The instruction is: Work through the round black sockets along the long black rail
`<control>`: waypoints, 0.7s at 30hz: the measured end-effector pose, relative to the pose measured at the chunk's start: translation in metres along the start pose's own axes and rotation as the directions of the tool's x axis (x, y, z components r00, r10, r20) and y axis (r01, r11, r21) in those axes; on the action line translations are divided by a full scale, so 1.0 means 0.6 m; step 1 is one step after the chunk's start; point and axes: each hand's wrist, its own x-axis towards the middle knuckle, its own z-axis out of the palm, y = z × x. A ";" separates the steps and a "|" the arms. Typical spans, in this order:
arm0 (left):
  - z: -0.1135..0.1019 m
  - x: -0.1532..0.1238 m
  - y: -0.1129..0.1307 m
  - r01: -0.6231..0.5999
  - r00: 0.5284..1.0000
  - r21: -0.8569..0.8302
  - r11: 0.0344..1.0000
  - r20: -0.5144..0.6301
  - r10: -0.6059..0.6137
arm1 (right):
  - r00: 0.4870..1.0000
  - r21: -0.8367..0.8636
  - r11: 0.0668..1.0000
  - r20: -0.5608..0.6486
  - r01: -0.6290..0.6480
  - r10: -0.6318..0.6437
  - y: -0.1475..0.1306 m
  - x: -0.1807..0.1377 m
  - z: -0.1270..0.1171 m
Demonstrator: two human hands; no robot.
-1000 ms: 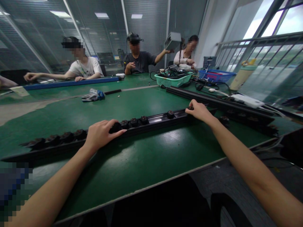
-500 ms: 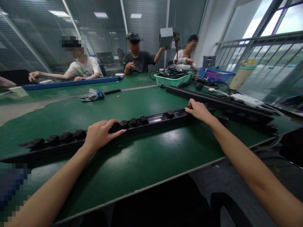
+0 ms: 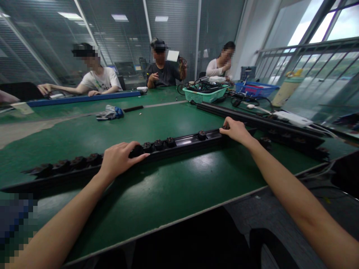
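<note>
Beyond the rail [image 3: 190,146], left hand [image 3: 117,158] curled over it, right hand [image 3: 235,129] pinching a socket [image 3: 225,127], sits a basket [image 3: 196,96].

A: Left forearm [image 3: 77,209] rises from the bottom left corner, bare, and the left hand [image 3: 117,158] is palm-down, fingers curled over!
B: And look at that thumb [image 3: 137,159] — stretched out to the right, spread from the fingers.
A: Over to the right forearm [image 3: 294,200], bare too, slanting in from the lower right!
B: The right hand [image 3: 234,130] reaches farther forward than the left — knuckles arched, fingertips bent downward, hands well apart.
</note>
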 end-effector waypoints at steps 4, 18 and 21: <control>-0.001 0.000 0.001 0.002 1.000 0.000 1.000 -0.002 -0.002 | 1.000 -0.005 1.000 -0.001 0.007 -0.007 0.002 0.002 0.002; -0.002 0.000 0.002 0.010 1.000 0.030 0.999 0.005 -0.011 | 0.998 -0.085 0.995 -0.005 -0.059 0.059 0.012 0.005 0.003; -0.003 0.000 0.003 0.015 1.000 0.022 1.000 0.011 -0.015 | 0.997 -0.119 0.990 0.011 -0.081 0.083 0.012 0.005 0.003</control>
